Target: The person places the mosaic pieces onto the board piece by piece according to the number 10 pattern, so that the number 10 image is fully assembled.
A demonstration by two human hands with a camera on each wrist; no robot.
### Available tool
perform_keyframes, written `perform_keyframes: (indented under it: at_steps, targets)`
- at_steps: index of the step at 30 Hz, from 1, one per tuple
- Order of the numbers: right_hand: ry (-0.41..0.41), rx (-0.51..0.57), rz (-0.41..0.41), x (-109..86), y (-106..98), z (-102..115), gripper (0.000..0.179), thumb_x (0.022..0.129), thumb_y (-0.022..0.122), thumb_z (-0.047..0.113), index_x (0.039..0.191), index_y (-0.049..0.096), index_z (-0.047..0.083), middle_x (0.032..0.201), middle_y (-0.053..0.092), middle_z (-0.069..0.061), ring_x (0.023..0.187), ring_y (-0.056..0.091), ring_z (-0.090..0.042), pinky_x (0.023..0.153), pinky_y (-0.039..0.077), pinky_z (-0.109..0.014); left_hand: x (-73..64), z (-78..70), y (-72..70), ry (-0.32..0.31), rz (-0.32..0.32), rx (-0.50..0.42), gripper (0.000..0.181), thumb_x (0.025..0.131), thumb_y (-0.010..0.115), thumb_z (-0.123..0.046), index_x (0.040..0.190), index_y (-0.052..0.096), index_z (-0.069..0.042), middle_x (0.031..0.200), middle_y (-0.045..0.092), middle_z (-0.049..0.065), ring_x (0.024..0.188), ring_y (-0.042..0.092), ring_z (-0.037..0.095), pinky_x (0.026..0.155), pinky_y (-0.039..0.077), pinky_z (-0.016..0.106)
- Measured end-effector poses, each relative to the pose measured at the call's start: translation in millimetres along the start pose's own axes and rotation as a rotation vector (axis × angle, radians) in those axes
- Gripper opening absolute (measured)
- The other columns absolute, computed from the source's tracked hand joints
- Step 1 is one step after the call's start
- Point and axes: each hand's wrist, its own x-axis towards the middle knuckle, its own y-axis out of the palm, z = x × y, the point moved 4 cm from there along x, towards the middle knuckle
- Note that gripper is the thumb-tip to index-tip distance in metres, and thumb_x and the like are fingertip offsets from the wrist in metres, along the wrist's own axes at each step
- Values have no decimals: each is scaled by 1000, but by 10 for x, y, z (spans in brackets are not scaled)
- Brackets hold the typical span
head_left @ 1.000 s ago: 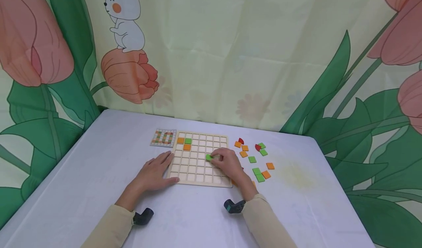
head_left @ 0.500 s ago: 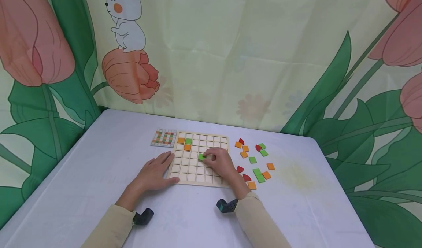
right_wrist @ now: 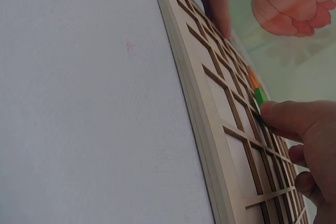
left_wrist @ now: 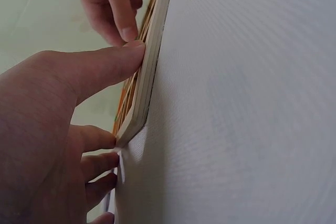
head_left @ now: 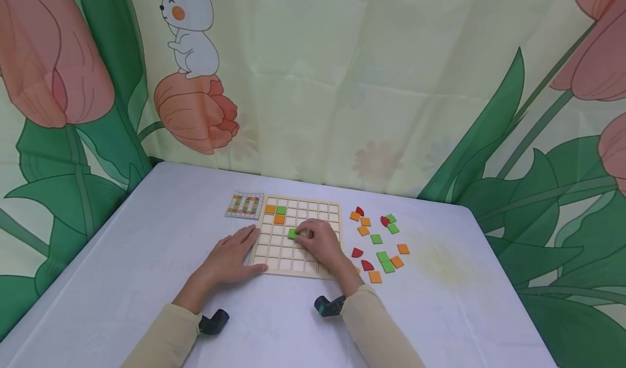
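Behind the white-covered table hangs a flower-printed curtain, and a small patterned card lies just beside the far left corner of the wooden board. The right hand and its forearm lie across the board's right side, hiding several cells and part of one orange piece near the wrist. A dark device sits at the left wrist and another dark device at the right. Loose on the cloth, right of the board, are four red pieces, five green squares and seven orange squares, counting the partly hidden one. Three tiles sit in the far left part of the grid: two orange tiles and one green tile. The board is pale wood with raised dividers making square cells; the red pieces are quarter-circles, and the tablecloth shows a fine weave. The right thumb and fingers pinch a green square at the board's middle, slightly left; whether it touches a cell cannot be told. The left hand rests spread along the board's left edge, thumb at the near left corner, clamped on nothing.
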Motion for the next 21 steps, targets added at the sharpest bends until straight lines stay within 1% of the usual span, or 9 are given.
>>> perform_keyframes:
  at_steps: [2, 5, 8, 12, 15, 21]
  targets:
    - [1, 3, 0, 13, 20, 13, 9, 82, 77, 19, 92, 76, 17, 96, 71, 4, 64, 48, -9, 56, 38, -19, -1, 1, 1, -3, -1, 1, 92, 84, 62, -59, 152, 28, -8, 159, 27, 16, 145, 28, 35, 115, 25, 60]
    - [0, 3, -3, 31, 50, 33, 7, 83, 77, 19, 89, 76, 17, 100, 72, 4, 75, 55, -11, 64, 42, -22, -2, 3, -1, -3, -5, 6, 92, 84, 62, -59, 152, 29, -8, 159, 27, 15, 145, 28, 35, 115, 25, 60]
    - [7, -2, -2, 50, 84, 51, 6, 83, 76, 19, 88, 75, 18, 104, 72, 4, 85, 58, -12, 71, 44, -25, 0, 10, 2, -2, -6, 7, 91, 84, 62, -59, 152, 28, -8, 159, 27, 15, 146, 28, 35, 115, 25, 60]
    - [8, -13, 6, 71, 118, 79, 6, 83, 76, 21, 89, 75, 19, 104, 72, 5, 83, 55, -11, 69, 43, -23, -2, 15, 5, 1, -8, 9, 92, 84, 62, -59, 152, 29, -8, 159, 28, 15, 145, 28, 35, 115, 25, 60]
    - [10, -27, 9, 86, 137, 103, 7, 84, 75, 21, 91, 75, 19, 104, 73, 5, 82, 55, -12, 69, 45, -24, -6, 17, 5, 4, -12, 12, 92, 84, 62, -60, 152, 29, -8, 158, 28, 15, 145, 29, 35, 115, 26, 60]
    - [38, -52, 21, 123, 192, 130, 9, 85, 74, 22, 94, 76, 22, 107, 72, 8, 95, 59, -10, 80, 50, -28, -17, 1, -5, 8, -9, 4, 91, 84, 62, -59, 152, 29, -7, 158, 28, 16, 145, 29, 35, 114, 26, 60]
